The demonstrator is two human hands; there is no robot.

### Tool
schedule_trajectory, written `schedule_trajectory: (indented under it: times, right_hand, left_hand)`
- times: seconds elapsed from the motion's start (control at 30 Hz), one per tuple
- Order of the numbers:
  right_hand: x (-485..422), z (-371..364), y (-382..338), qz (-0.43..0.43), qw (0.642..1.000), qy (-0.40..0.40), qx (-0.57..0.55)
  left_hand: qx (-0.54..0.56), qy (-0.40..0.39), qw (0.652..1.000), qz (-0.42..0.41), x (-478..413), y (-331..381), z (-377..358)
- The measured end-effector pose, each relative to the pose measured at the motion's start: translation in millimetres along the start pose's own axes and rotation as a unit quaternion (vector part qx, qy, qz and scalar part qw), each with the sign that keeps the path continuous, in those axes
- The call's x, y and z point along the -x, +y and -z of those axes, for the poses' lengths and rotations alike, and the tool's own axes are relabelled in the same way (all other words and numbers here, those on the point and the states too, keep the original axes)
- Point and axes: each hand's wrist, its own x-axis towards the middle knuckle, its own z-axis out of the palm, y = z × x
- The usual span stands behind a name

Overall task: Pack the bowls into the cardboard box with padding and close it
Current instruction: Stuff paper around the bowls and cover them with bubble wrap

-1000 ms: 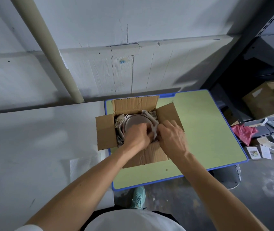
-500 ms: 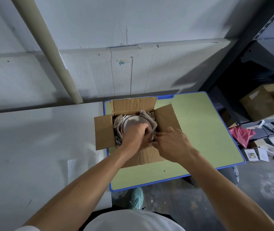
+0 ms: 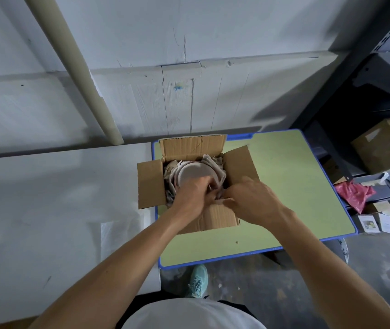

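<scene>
Open cardboard box [image 3: 192,148] at 10 o'clock corner of table [image 3: 296,186], four flaps splayed. Inside, pale bowl [image 3: 192,173] ringed by crumpled paper padding [image 3: 215,162]. Left hand [image 3: 192,193] curled over bowl's 6 o'clock rim, likely steadying it in the centre. Right hand [image 3: 250,198] just beside at 4 o'clock, pinching padding, probably tucking it into the wall gap. Looks mid-padding, with flaps not yet folded.
</scene>
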Motion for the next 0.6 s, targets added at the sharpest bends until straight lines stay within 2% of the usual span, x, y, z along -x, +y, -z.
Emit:
schedule_trajectory:
  times: [0.13, 0.23, 0.4, 0.6]
  right_hand:
    - [5, 14, 21, -0.013, 0.996, 0.077, -0.037]
    - [2, 23, 26, -0.019, 0.996, 0.078, -0.043]
    - [1, 13, 16, 0.024, 0.999, 0.037, -0.002]
    - [2, 4, 13, 0.020, 0.998, 0.054, -0.009]
  left_hand:
    - [-0.039, 0.021, 0.999, -0.007, 10, 0, 13]
    - [-0.051, 0.030, 0.998, 0.008, 14, 0, 15]
    - [-0.053, 0.035, 0.998, 0.010, 20, 8, 7]
    - [-0.095, 0.054, 0.994, -0.011, 21, 16, 6]
